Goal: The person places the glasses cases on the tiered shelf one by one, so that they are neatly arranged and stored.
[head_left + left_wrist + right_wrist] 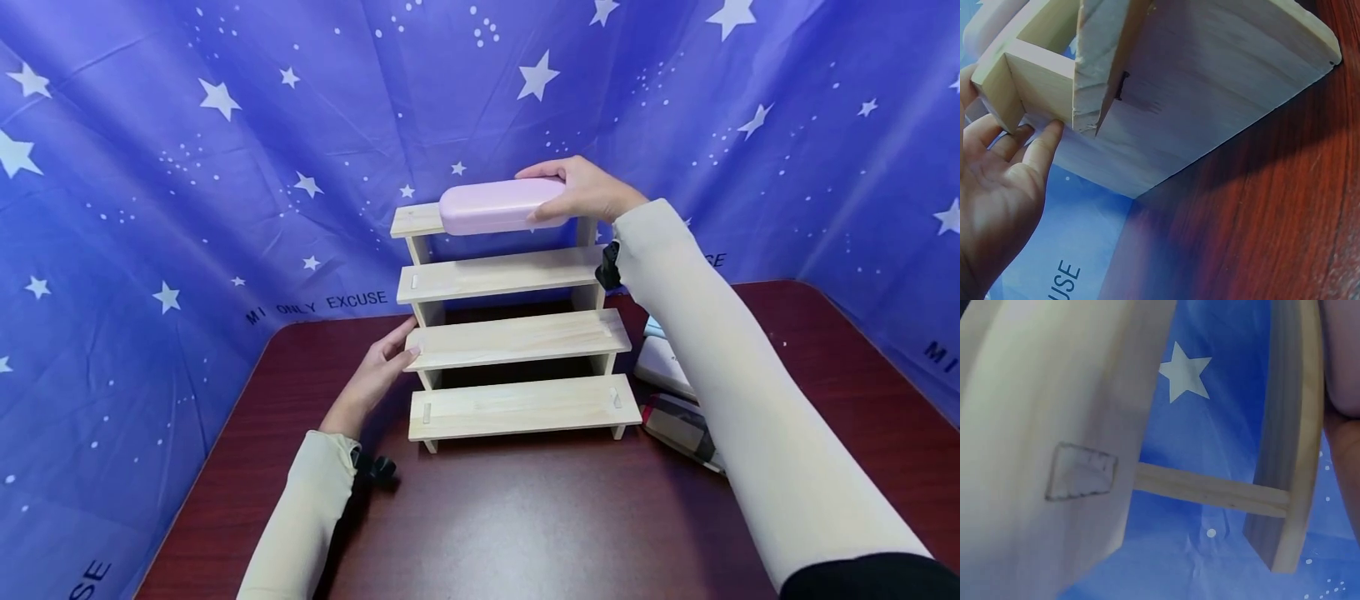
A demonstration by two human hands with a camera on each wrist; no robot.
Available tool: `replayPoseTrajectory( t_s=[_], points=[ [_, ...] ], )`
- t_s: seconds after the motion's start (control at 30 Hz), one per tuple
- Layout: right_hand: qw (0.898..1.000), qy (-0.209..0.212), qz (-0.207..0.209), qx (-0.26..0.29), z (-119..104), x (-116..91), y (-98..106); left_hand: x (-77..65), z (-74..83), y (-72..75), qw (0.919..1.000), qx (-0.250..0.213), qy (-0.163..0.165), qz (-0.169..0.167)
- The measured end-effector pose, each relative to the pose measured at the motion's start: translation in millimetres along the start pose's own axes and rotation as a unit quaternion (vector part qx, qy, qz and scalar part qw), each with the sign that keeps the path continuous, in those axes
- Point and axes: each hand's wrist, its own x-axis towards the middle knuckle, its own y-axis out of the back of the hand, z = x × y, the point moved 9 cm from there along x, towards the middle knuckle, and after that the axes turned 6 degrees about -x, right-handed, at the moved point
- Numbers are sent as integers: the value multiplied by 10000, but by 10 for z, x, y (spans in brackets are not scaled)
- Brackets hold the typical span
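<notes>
A wooden stepped shelf [517,337] of light, unpainted boards stands on the dark red table. On its top step lies a pale pink, rounded oblong glasses case [487,208]. My right hand [581,192] holds the case by its right end, thumb in front and fingers behind. Only a strip of the case [1342,356] and part of that hand [1344,456] show at the right wrist view's edge. My left hand [378,367] grips the left end of a lower step, the thumb on top. In the left wrist view, its fingers [1044,147] curl round the wood.
Right of the shelf, partly behind my right sleeve, lie a white item [663,367], a light blue item [654,327] and a grey-and-red item [682,429]. A blue star-printed curtain [225,167] hangs behind the table [517,517].
</notes>
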Motion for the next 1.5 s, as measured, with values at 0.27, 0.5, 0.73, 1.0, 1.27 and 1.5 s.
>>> replayPoseTrajectory(
  t_s=[0.27,0.5,0.73,1.0,1.27,1.5],
  points=[
    [9999,-108,-96,96,84,46,-8,9,-36,-30,9999,-72,72,-43],
    [9984,-249,-397,311,120,79,-25,-3,-43,-32,9999,-94,101,-4],
    [9986,-308,-429,92,111,86,14,-3,-34,-31,9999,-125,55,-30],
    [9985,-327,-87,-431,147,102,69,-21,-29,-11,9999,-81,80,3],
    [9980,-146,134,-598,150,146,111,-3,-18,-7,10000,11,57,4],
    [9971,-79,300,-698,151,136,123,-9,-14,1,9999,117,93,30]
  ],
)
